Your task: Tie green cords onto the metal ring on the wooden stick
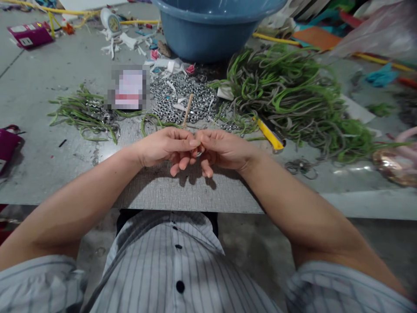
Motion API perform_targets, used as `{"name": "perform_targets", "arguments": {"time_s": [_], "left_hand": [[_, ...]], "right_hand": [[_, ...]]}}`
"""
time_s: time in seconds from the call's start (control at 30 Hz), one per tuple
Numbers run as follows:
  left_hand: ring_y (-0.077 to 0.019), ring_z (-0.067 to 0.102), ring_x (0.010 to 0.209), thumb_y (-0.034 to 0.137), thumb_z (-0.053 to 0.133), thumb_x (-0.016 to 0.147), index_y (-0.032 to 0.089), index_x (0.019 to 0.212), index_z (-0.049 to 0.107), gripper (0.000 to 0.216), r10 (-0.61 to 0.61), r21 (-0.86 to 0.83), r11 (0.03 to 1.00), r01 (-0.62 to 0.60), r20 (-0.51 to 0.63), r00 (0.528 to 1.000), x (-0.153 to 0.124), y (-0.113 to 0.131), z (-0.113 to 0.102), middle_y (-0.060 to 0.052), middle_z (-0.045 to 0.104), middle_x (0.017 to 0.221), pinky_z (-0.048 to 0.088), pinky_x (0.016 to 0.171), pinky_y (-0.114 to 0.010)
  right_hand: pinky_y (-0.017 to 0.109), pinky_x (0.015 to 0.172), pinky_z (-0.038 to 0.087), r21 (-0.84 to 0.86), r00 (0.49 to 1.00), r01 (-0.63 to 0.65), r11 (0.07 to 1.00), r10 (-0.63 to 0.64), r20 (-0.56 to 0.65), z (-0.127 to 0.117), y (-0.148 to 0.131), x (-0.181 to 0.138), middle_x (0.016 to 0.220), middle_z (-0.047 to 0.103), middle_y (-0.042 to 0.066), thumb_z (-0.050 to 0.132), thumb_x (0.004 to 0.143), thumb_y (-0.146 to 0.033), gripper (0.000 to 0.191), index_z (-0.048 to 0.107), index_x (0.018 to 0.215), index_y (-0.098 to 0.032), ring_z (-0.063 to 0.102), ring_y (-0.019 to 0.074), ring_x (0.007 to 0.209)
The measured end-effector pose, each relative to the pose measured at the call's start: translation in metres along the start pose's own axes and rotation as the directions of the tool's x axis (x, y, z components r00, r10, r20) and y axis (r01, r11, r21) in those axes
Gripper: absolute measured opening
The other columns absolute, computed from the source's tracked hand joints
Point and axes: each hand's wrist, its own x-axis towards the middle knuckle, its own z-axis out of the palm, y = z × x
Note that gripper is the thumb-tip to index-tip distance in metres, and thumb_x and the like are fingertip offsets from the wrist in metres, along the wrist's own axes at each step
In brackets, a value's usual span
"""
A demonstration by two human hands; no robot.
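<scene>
My left hand (169, 148) and my right hand (224, 150) meet fingertip to fingertip above the near part of the table. Thumb and index finger of each are pinched together, while the other fingers curl loosely below. Whatever lies between the fingertips is too small and covered to make out. Just behind my left hand, a green cord (150, 119) loops on the table. Beyond both hands spreads a heap of small silver metal rings (169, 106), with a thin wooden stick (188, 109) lying across it.
Green and grey cords (280, 87) are heaped at right, beside a yellow cutter (270, 134). A smaller cord bundle (87, 113) with metal pieces lies left, near a blurred-out phone-shaped object (129, 89). A blue basin (211, 30) stands behind. Purple boxes (30, 34) sit at left.
</scene>
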Motion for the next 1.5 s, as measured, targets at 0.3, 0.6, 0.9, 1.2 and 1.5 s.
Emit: {"name": "perform_targets", "arguments": {"time_s": [0.3, 0.6, 0.9, 1.2, 1.5], "left_hand": [[-0.0107, 0.062, 0.042, 0.04, 0.085, 0.082, 0.013, 0.072, 0.064, 0.035, 0.016, 0.019, 1.0, -0.017, 0.074, 0.997, 0.0, -0.002, -0.002, -0.001, 0.066, 0.054, 0.051, 0.044, -0.017], [-0.0107, 0.061, 0.043, 0.043, 0.082, 0.086, 0.015, 0.075, 0.063, 0.036, 0.029, 0.028, 0.999, -0.028, -0.037, 0.999, 0.0, -0.003, -0.008, 0.001, 0.064, 0.055, 0.055, 0.047, -0.021], [-0.011, 0.067, 0.056, 0.047, 0.09, 0.076, 0.012, 0.077, 0.07, 0.04, 0.032, 0.041, 0.999, -0.029, -0.076, 0.997, 0.001, 0.0, -0.006, -0.003, 0.073, 0.067, 0.056, 0.049, -0.018], [-0.0097, 0.062, 0.042, 0.043, 0.079, 0.089, 0.01, 0.081, 0.071, 0.035, -0.093, 0.02, 0.995, 0.096, -0.097, 0.991, 0.0, 0.002, -0.005, -0.003, 0.073, 0.061, 0.052, 0.043, -0.017], [-0.0105, 0.064, 0.043, 0.037, 0.079, 0.09, 0.013, 0.087, 0.064, 0.029, -0.082, -0.035, 0.996, 0.079, -0.067, 0.994, 0.001, -0.001, -0.006, -0.002, 0.073, 0.062, 0.051, 0.043, -0.017]], "right_hand": [[0.023, 0.058, 0.06, -0.015, 0.999, 0.032, 0.999, -0.031, 0.032, 0.008, -0.004, 0.0, 0.076, 0.074, -0.001, 0.083, 0.083, -0.054, 0.041, 0.064, 0.078, -0.018, 0.07, 0.0101, 0.056], [0.028, 0.064, 0.063, -0.027, 0.99, 0.065, 0.998, -0.068, -0.124, 0.008, 0.003, 0.004, 0.079, 0.077, 0.004, 0.081, 0.079, -0.065, 0.048, 0.068, 0.082, -0.019, 0.075, 0.0162, 0.066], [0.022, 0.04, 0.052, -0.046, 0.994, 0.014, 0.999, -0.019, -0.112, 0.006, 0.0, 0.005, 0.064, 0.071, -0.001, 0.077, 0.082, -0.067, 0.049, 0.064, 0.076, -0.02, 0.062, 0.0112, 0.045], [0.015, 0.029, 0.025, -0.259, 0.937, 0.171, 0.951, -0.238, -0.255, 0.005, 0.004, 0.007, 0.061, 0.063, -0.005, 0.082, 0.073, -0.07, 0.054, 0.061, 0.07, -0.02, 0.056, 0.0052, 0.044], [0.019, 0.043, 0.041, -0.422, 0.842, 0.264, 0.867, -0.421, -0.337, 0.011, 0.003, 0.009, 0.056, 0.058, -0.006, 0.08, 0.071, -0.074, 0.057, 0.059, 0.065, -0.021, 0.045, 0.0049, 0.045]]}}
